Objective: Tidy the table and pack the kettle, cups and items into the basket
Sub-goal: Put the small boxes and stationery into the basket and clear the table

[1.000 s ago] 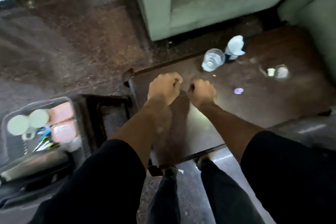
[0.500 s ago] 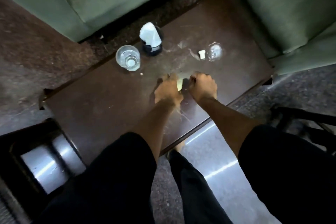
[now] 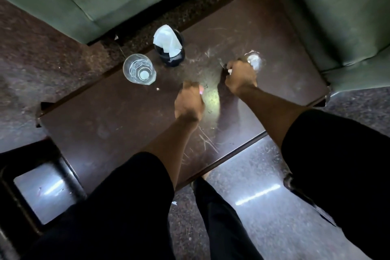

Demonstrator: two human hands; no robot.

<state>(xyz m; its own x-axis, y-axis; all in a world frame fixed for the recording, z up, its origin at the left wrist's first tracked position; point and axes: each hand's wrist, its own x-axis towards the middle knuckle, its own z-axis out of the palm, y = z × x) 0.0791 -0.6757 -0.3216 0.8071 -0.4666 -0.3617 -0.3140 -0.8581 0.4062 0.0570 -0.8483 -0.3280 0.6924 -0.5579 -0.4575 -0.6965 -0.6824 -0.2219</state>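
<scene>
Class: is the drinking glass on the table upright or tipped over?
Upright: the glass stands on the table, its round open rim facing up.

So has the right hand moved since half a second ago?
Yes. The right hand moved away from the left hand, toward the small white piece on the table.

Half a second ago both hands sat knuckle to knuckle at the middle of the worktop (image 3: 88, 124); now they are apart. The right hand (image 3: 240, 77) has gone out to the small white scrap (image 3: 230, 71) beside the clear wrapper (image 3: 254, 60), its fingers curled over the scrap and partly covering the wrapper. The left hand (image 3: 188, 101) has stayed back, well short of the drinking glass (image 3: 139, 69), fingers curled, with a small pinkish thing (image 3: 201, 90) showing at its fingertips.
</scene>
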